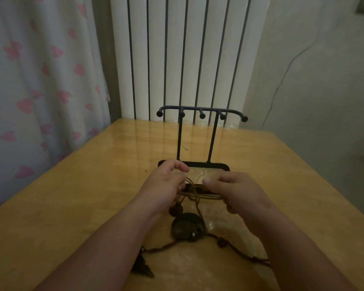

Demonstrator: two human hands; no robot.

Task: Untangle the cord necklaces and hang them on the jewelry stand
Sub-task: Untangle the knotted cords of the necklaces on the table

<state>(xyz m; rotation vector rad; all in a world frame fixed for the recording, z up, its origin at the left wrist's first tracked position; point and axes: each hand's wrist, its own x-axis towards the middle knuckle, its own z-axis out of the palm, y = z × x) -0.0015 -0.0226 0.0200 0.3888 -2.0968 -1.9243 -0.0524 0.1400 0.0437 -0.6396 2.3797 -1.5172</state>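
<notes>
A black metal jewelry stand [202,114] with several knobbed pegs rises from a wood-lined base tray [219,165] on the table; nothing hangs on it. Just in front of the tray, my left hand [166,185] and my right hand [235,192] each grip a bundle of tan cords [194,196] stretched between them, with a knot near the middle. Below hang dark beads [176,210] and a round dark pendant [187,226]. A darker cord [240,252] trails across the table toward my right arm, and a dark tassel piece [142,267] lies beside my left forearm.
The yellow wooden table [93,185] runs back to a white ribbed radiator [177,59]. A curtain with pink hearts [40,80] hangs at the left and a pale wall [313,80] stands at the right. A tiny speck [145,170] lies left of the stand.
</notes>
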